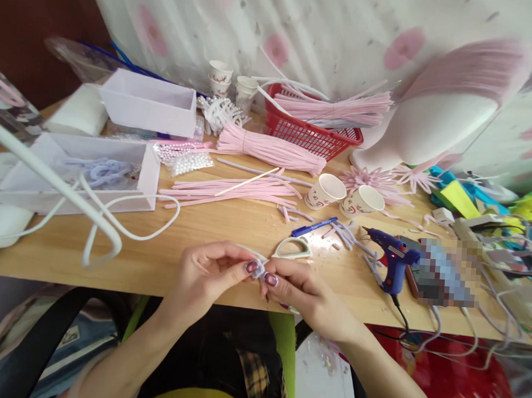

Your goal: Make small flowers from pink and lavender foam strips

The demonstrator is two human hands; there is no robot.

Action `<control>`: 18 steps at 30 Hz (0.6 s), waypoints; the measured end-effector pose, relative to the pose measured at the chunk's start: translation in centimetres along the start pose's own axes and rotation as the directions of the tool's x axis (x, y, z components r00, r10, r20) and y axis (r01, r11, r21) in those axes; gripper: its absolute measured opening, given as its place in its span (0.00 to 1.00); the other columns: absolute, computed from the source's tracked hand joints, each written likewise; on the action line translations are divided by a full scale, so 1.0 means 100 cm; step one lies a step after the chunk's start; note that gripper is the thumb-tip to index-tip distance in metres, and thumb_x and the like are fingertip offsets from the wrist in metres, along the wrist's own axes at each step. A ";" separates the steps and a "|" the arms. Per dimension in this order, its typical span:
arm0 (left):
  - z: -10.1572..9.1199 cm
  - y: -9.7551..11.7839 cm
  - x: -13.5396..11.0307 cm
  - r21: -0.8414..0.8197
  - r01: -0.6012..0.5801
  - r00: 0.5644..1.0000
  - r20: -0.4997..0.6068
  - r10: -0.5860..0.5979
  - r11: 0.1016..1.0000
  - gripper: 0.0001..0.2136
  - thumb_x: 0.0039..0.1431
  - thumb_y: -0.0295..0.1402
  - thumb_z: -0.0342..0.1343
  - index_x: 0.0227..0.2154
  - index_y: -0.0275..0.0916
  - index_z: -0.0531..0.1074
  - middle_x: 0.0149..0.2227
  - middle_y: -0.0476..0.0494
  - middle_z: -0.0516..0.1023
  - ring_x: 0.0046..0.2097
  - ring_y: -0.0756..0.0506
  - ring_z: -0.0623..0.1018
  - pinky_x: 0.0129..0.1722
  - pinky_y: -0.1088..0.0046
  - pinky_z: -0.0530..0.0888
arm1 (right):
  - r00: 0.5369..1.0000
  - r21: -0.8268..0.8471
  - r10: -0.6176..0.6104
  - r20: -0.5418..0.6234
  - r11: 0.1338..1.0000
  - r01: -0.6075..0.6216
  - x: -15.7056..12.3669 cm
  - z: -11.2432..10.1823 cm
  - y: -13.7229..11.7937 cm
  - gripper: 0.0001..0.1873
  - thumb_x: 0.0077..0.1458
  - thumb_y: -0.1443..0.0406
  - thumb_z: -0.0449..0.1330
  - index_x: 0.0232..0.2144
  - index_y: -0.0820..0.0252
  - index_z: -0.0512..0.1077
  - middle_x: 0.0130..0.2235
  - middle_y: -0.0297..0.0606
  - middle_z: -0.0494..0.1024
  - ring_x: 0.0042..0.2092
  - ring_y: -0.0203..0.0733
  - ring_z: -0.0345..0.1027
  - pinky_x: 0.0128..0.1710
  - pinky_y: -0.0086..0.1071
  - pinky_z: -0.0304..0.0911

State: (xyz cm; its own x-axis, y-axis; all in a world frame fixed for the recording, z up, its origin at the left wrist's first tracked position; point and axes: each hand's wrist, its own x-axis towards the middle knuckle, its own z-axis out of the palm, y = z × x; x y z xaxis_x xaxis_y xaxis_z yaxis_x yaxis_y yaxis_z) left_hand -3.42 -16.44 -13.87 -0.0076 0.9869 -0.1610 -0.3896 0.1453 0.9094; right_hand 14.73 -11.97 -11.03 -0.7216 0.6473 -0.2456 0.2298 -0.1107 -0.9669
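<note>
Above the table's front edge, my left hand [209, 275] and my right hand [308, 293] meet with bent fingers. Both pinch a small curled piece of pale lilac pipe cleaner [258, 269] between thumb and fingertips. Much of it is hidden by the fingers. Just behind my right hand lie scissors [307, 245] with pale handles, partly covered by the hand. A blue pen [315, 227] rests farther back, beside short lilac cuttings [347, 235]. To the right, a blue hot glue gun [393, 259] has its nozzle facing left.
Pink pipe cleaners [239, 190], two paper cups [326, 192] and a red basket [297, 129] stand behind the hands. At left are a white box [149, 186] and a looped white cable [89, 212]. A mannequin head [442, 111] stands at right, above tangled cables.
</note>
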 end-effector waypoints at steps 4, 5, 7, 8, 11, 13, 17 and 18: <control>-0.001 0.002 -0.004 0.050 -0.008 1.000 -0.029 0.009 0.999 0.05 0.51 0.32 0.67 0.28 0.37 0.80 0.31 0.45 0.83 0.34 0.47 0.80 0.38 0.74 0.77 | 0.993 -0.259 -0.110 -0.037 0.961 0.097 -0.003 0.000 0.002 0.16 0.66 0.58 0.52 0.33 0.62 0.71 0.25 0.30 0.63 0.27 0.33 0.55 0.28 0.27 0.53; -0.002 0.002 -0.004 0.018 0.021 1.000 0.005 -0.021 1.000 0.05 0.52 0.33 0.66 0.29 0.36 0.80 0.31 0.45 0.83 0.33 0.47 0.80 0.37 0.74 0.77 | 0.993 -0.291 -0.113 -0.042 0.952 0.096 -0.003 -0.001 0.002 0.16 0.66 0.58 0.51 0.33 0.62 0.72 0.26 0.31 0.65 0.28 0.34 0.56 0.28 0.28 0.53; -0.003 0.001 -0.005 -0.068 0.096 0.994 0.065 -0.092 0.993 0.08 0.53 0.36 0.65 0.30 0.36 0.81 0.30 0.44 0.83 0.32 0.47 0.80 0.36 0.73 0.78 | 0.992 -0.302 -0.112 -0.060 0.949 0.089 -0.003 -0.003 0.003 0.16 0.66 0.58 0.52 0.34 0.62 0.73 0.28 0.34 0.69 0.30 0.35 0.59 0.30 0.28 0.55; -0.004 0.001 -0.005 -0.115 0.135 0.988 0.086 -0.126 0.984 0.09 0.54 0.37 0.65 0.31 0.36 0.81 0.29 0.44 0.83 0.31 0.47 0.80 0.36 0.73 0.78 | 0.991 -0.291 -0.117 -0.070 0.952 0.092 -0.002 -0.003 0.004 0.16 0.66 0.57 0.52 0.34 0.62 0.73 0.29 0.34 0.71 0.31 0.35 0.60 0.31 0.28 0.56; -0.005 0.001 -0.007 -0.241 0.226 0.971 0.131 -0.199 0.944 0.11 0.54 0.39 0.65 0.32 0.35 0.82 0.30 0.42 0.83 0.31 0.48 0.80 0.35 0.74 0.78 | 0.985 -0.264 -0.148 -0.090 0.957 0.120 0.000 -0.004 0.004 0.16 0.65 0.57 0.53 0.32 0.61 0.72 0.30 0.34 0.71 0.32 0.36 0.62 0.34 0.29 0.58; -0.005 0.002 -0.008 -0.283 0.250 0.966 0.143 -0.217 0.926 0.11 0.53 0.38 0.66 0.33 0.35 0.82 0.31 0.42 0.84 0.31 0.48 0.80 0.36 0.75 0.78 | 0.985 -0.267 -0.148 -0.090 0.956 0.119 0.001 -0.004 0.005 0.17 0.65 0.56 0.53 0.30 0.61 0.71 0.29 0.34 0.71 0.32 0.36 0.62 0.34 0.30 0.58; -0.001 0.004 -0.009 -0.234 0.244 0.969 0.105 -0.224 0.941 0.12 0.50 0.38 0.68 0.36 0.36 0.82 0.33 0.41 0.84 0.33 0.46 0.81 0.38 0.71 0.79 | 0.982 -0.326 -0.147 -0.118 0.940 0.102 0.000 0.000 0.006 0.16 0.66 0.57 0.52 0.32 0.61 0.71 0.30 0.35 0.71 0.33 0.37 0.63 0.34 0.30 0.59; 0.000 0.003 -0.009 -0.209 0.234 0.972 0.085 -0.221 0.949 0.13 0.50 0.37 0.68 0.36 0.36 0.82 0.33 0.41 0.84 0.34 0.46 0.81 0.38 0.69 0.79 | 0.978 -0.352 -0.163 -0.127 0.930 0.109 0.000 0.002 0.006 0.16 0.66 0.58 0.52 0.32 0.61 0.71 0.29 0.34 0.71 0.32 0.36 0.63 0.34 0.30 0.59</control>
State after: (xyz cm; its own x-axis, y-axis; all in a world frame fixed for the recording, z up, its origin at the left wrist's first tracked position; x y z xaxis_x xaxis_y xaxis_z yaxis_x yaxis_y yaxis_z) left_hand -3.54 -17.31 -13.43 0.1567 0.9326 -0.3251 -0.5641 0.3547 0.7457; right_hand 14.79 -12.17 -11.62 -0.6607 0.7470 -0.0738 0.3647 0.2335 -0.9014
